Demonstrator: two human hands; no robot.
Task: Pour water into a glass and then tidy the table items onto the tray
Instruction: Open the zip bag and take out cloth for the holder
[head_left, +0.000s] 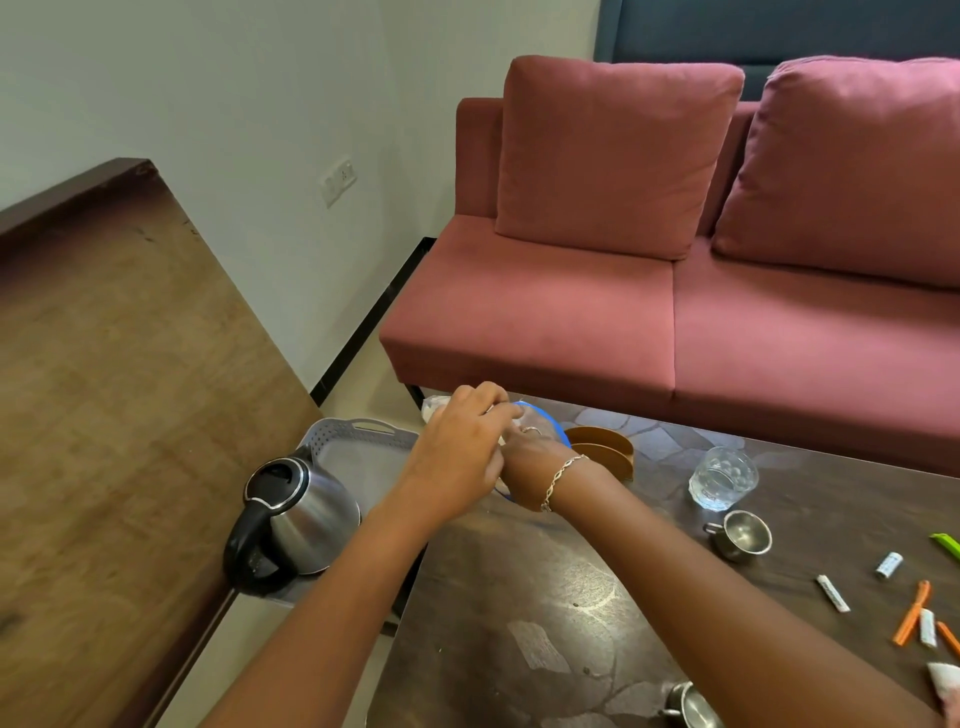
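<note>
Glass (723, 478): clear, faceted, partly filled with water; noted upright on the worktop (519, 597), right of a brown wooden holder (602, 452).

Counted:
- one glass
- one steel kettle (291, 519), seated on one grey tray (363, 428) just beside the worktop's left edge
- two small steel cups (740, 535) (691, 706)
- three white sachets (832, 593) (889, 565) (928, 627)
- two orange sticks (912, 613) (949, 639)

Left hand (457, 457) and right hand (530, 467) are met over a blue-rimmed item (556, 426) at the far left corner. Left fingers (498, 410) are curled together; what is gripped cannot be told. Right fingers are largely hidden, so their state cannot be told.
</note>
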